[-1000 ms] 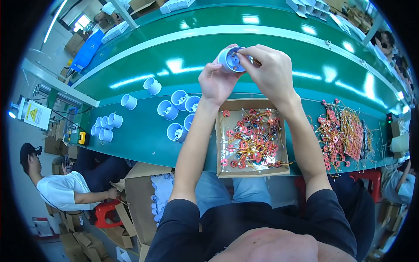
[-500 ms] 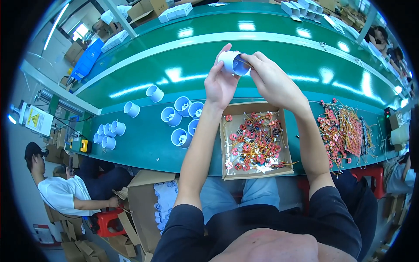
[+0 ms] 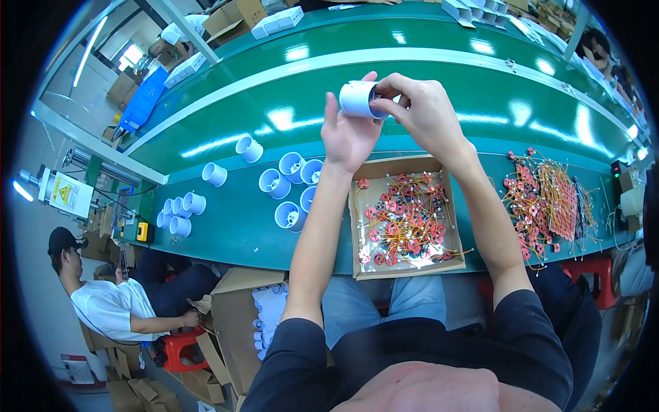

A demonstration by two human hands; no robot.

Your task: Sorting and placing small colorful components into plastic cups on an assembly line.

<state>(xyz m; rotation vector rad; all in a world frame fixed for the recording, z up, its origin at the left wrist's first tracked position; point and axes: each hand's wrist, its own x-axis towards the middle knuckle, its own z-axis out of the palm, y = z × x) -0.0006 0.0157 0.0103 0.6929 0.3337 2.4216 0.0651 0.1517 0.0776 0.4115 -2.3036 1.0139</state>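
Above the green surface point(image 3: 226, 223), a white cup point(image 3: 357, 100) lies against the left hand point(image 3: 350, 141), which is spread, its thumb clear of the cup. The right hand point(image 3: 431, 115) curls at the cup's mouth, fingertips hidden inside; whether they grip anything cannot be told. Nearer the person sits a cardboard tray point(image 3: 409, 270) of red wired parts point(image 3: 406, 230).

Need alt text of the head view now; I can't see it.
A white cup rests against the left hand while the right hand reaches into its open end. Below, a green bench holds a cardboard tray of mostly red wired parts, with other white cups to its left.
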